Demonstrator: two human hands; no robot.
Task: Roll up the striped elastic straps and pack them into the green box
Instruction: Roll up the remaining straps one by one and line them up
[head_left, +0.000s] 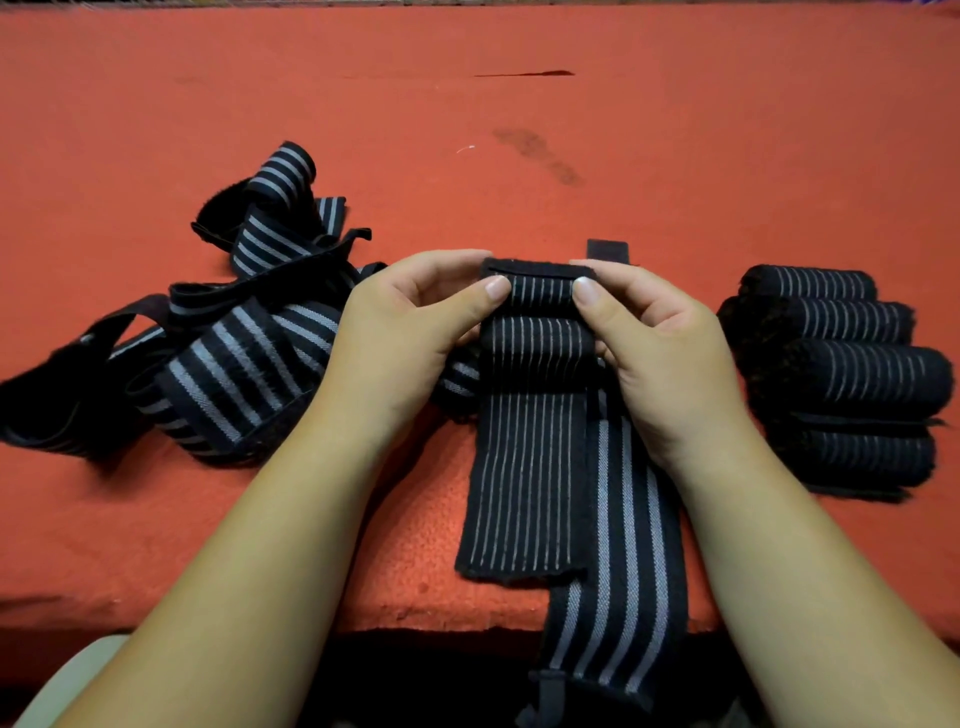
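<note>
Left hand (415, 332) and right hand (649, 343) both pinched the strap (530, 467) roll mid-table, tail trailing toward the near edge. Advisable: roll evenly, edges aligned, tension constant. Green box not visible.

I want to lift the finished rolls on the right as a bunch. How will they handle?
The finished rolls look soft and light, probably squashing under a grip. Being cylinders, they may roll on the red cloth. Loose outer ends could unwind.
</note>
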